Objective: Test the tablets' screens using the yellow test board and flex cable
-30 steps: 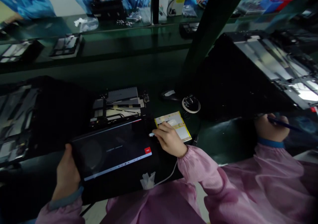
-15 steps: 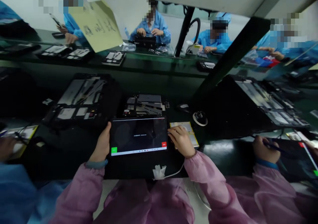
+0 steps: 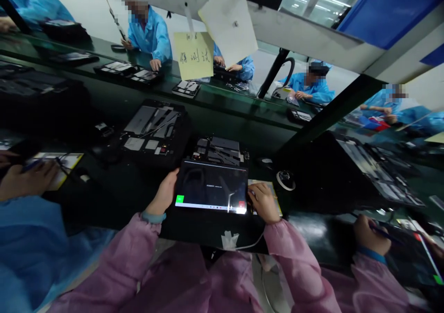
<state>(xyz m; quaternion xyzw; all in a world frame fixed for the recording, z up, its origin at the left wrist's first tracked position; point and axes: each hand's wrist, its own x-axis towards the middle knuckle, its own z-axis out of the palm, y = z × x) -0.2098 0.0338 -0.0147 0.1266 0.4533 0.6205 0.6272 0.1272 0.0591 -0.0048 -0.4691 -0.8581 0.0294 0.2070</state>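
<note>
A black tablet (image 3: 208, 188) with its dark screen lit is tilted up toward me. A green box shows at the screen's lower left and a red box at its lower right. My left hand (image 3: 164, 195) grips the tablet's left edge, thumb along the frame. At the right edge, my right hand (image 3: 265, 202) has its fingers bent and pinched together against the side. Whatever lies between those fingertips is hidden. Under the right hand is a yellow-edged sheet (image 3: 278, 205). A white cable (image 3: 251, 245) runs from crumpled white tape (image 3: 229, 240) toward my right wrist.
Behind the tablet lies an opened device with bare inner parts (image 3: 218, 150). Stacks of similar opened devices stand left (image 3: 152, 128) and right (image 3: 364, 165). A tape roll (image 3: 286, 180) sits to the right. Co-workers' hands flank me (image 3: 29, 178) (image 3: 373, 236). A yellow note (image 3: 193, 56) hangs above.
My view has swung left and tilted, so the bench and tablet appear farther right. A bright reflection now shows on the screen. Both hands keep their places at the tablet's edges.
</note>
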